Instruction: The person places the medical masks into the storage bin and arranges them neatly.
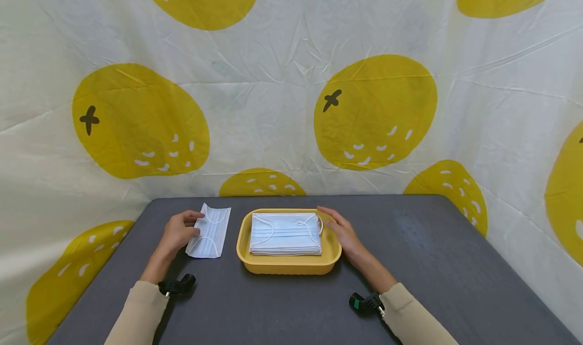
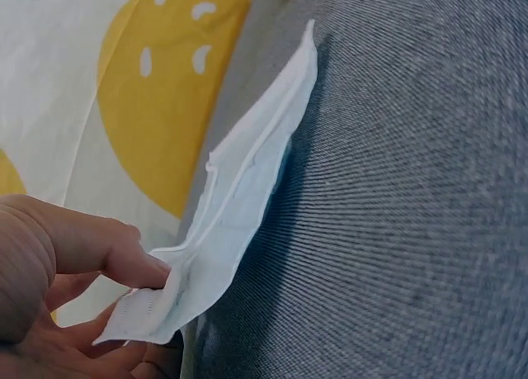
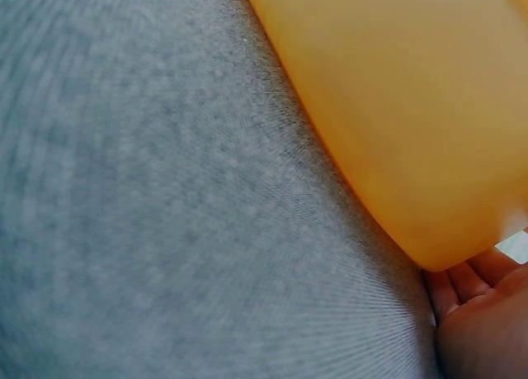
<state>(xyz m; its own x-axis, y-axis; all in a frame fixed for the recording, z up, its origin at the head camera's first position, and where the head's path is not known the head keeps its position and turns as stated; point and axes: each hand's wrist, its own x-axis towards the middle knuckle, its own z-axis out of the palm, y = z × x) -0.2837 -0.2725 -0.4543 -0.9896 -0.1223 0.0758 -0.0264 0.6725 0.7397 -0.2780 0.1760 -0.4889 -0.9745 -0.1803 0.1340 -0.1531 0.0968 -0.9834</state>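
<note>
White pleated face masks are being handled at a dark grey bench (image 1: 410,264) in front of a cream cloth backdrop (image 1: 282,82) printed with large yellow fruit shapes. A yellow tray (image 1: 288,265) sits at the centre of the bench, holding a neat stack of masks (image 1: 284,236) with ear loops lying on top. 1 single mask (image 1: 211,231) lies flat on the bench just to the left of the tray, apart from it.

The person's left hand (image 1: 179,233) holds the near left edge of that single mask; the left wrist view shows the thumb (image 2: 124,251) on top and the fingers underneath, pinching the edge (image 2: 165,305) and lifting it slightly off the bench. The right hand (image 1: 341,233) rests against the right side of the tray, its fingers fairly straight along the rim and curled round nothing.

Judging by the layout, 1 mask is out of the tray and placed to the side, while the rest of the stack remains in the tray, so the work looks to be at an early stage.
</note>
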